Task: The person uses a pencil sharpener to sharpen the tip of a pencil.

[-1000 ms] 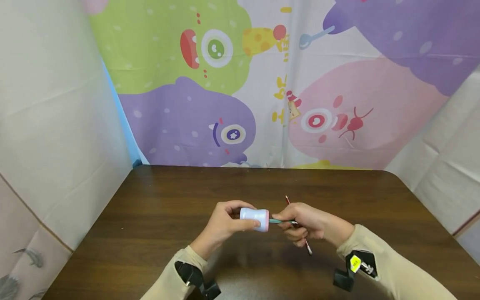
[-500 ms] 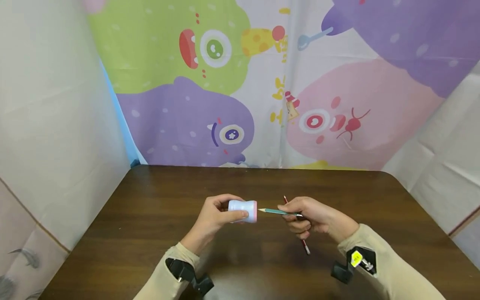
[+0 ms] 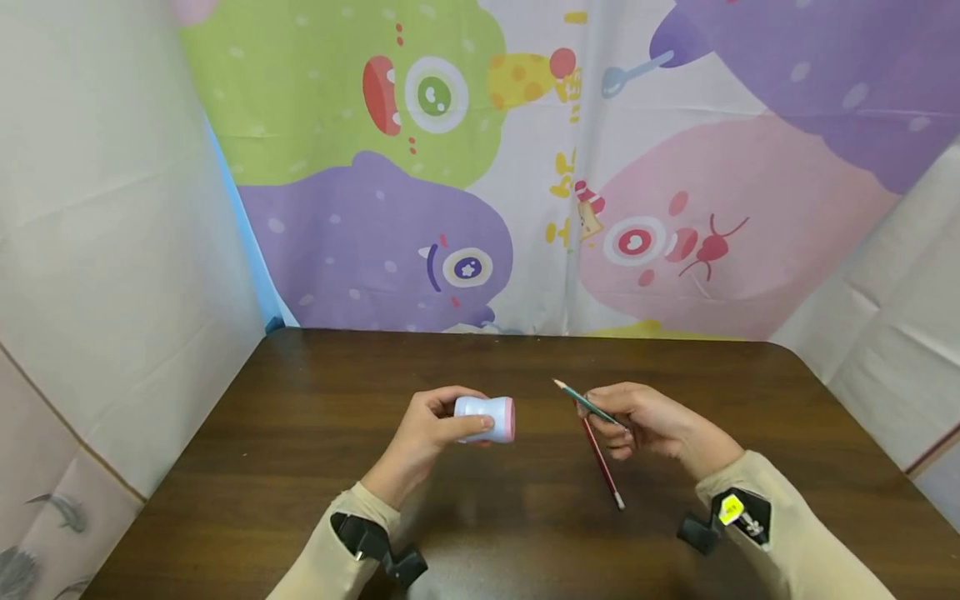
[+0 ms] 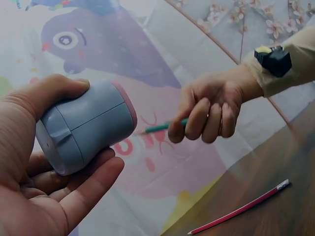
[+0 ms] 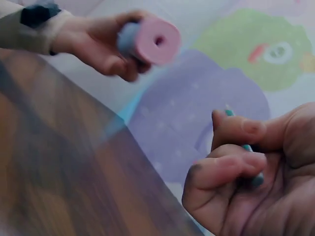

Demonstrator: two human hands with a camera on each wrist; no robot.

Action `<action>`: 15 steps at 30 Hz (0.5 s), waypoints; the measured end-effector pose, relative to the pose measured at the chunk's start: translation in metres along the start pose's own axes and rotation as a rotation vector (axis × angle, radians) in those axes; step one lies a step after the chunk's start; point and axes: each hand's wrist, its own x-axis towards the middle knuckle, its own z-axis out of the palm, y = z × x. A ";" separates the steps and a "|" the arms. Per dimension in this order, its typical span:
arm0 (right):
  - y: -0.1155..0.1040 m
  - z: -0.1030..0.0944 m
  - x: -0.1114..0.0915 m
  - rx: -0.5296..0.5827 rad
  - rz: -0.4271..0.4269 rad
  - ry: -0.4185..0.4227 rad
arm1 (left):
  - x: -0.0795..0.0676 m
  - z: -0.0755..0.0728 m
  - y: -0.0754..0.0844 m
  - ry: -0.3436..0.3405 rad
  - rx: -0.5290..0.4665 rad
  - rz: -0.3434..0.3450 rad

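My left hand point(image 3: 427, 433) grips a pale blue pencil sharpener point(image 3: 474, 408) lying sideways above the table. Its pink end point(image 5: 170, 39), with a round hole in the middle, points toward my right hand point(image 3: 656, 417). Between thumb and fingers, the right hand pinches a green pencil point(image 3: 576, 393), whose bare wooden tip slants up and left, apart from the sharpener. Part of the pencil's shaft is covered by fingers in the right wrist view. Beneath the right hand, a red pencil point(image 3: 602, 460) with a white eraser end lies on the table, its far end partly hidden in the head view.
The dark brown wooden table point(image 3: 337, 517) spreads under both hands. A cartoon-printed curtain point(image 3: 375, 250) hangs along its far edge, and pale cloth walls point(image 3: 135, 208) stand at the sides.
The green pencil has come out of the sharpener's hole and moved right, its tip now tilted upward. The left hand has shifted slightly left and up with the sharpener. The red pencil stays put.
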 end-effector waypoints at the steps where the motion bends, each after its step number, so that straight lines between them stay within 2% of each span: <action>1: 0.001 -0.005 -0.002 -0.001 -0.010 0.015 | 0.000 0.000 0.000 -0.004 -0.005 -0.004; 7: 0.007 -0.034 -0.014 -0.003 -0.038 0.170 | 0.001 -0.001 -0.002 -0.015 0.012 -0.005; 11: 0.014 -0.055 -0.022 -0.008 -0.037 0.323 | 0.001 -0.001 -0.003 -0.015 0.014 -0.007; 15: 0.023 -0.076 -0.031 -0.059 -0.003 0.490 | 0.002 -0.001 -0.005 -0.021 0.003 -0.017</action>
